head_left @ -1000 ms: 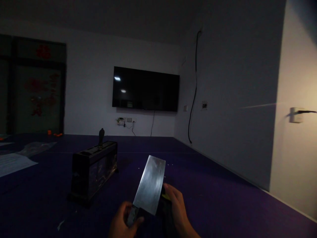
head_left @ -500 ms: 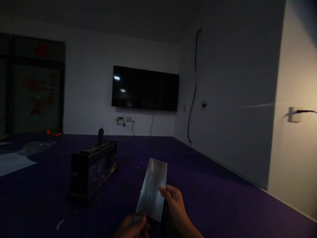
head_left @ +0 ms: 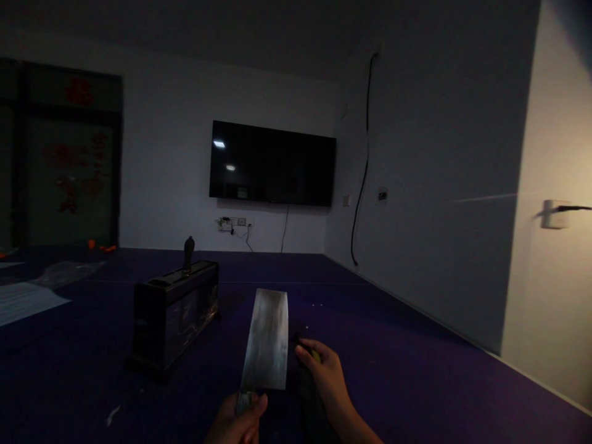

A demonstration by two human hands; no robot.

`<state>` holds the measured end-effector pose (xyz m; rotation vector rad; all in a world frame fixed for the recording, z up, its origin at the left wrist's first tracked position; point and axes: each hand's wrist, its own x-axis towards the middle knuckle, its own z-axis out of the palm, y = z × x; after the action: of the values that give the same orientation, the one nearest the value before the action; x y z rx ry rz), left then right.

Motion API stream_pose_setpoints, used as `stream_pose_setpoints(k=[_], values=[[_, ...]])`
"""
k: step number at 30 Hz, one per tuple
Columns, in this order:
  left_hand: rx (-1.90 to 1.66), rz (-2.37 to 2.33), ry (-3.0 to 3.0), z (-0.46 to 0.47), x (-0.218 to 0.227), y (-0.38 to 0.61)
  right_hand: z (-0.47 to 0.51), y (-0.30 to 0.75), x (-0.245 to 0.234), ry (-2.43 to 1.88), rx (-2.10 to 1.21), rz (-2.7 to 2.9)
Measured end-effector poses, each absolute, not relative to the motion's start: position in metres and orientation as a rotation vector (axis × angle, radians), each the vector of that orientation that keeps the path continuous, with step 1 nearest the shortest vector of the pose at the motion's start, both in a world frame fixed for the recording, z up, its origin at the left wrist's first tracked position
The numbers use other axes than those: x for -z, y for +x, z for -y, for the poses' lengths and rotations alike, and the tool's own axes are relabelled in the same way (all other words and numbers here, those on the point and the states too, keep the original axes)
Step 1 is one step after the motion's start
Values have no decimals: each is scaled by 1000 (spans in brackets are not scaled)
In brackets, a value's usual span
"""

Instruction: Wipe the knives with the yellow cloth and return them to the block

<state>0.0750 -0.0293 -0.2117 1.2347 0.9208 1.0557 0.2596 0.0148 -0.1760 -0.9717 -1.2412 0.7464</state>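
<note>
My left hand point(head_left: 240, 420) is closed around the handle of a cleaver point(head_left: 267, 339). Its broad grey blade stands up and away from me, flat side in view. To the right of the blade, apart from it, my right hand point(head_left: 329, 373) is closed on a dark thing with a yellowish patch point(head_left: 316, 356). That thing hangs down below the fingers; it is too dark to tell its kind. Left of the cleaver stands a black knife block point(head_left: 192, 320), with one dark knife handle point(head_left: 189, 251) sticking up from its top.
The purple surface point(head_left: 398, 370) stretches to the walls. Paper point(head_left: 30, 302) and clear plastic point(head_left: 69, 274) lie at the left, with small orange things point(head_left: 108, 249) farther back. White scraps point(head_left: 111, 415) dot the surface. A television point(head_left: 272, 163) hangs on the far wall.
The cleaver has shifted left and turned more upright in my left hand. My right thumb, which was at the blade's right edge, is now apart from it.
</note>
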Motion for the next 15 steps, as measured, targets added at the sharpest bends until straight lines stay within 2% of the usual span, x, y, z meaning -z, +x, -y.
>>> stream_pose_setpoints(k=[4,9,15], values=[[-1091,-921,1098,24,208,74,-13,262,177,-980,-470,1317],[-1083,-954,983,25,203,77,-5,255,180,-773,-58,1713],[-1114,-879,989,22,210,78,-5,253,186,-654,161,2040]])
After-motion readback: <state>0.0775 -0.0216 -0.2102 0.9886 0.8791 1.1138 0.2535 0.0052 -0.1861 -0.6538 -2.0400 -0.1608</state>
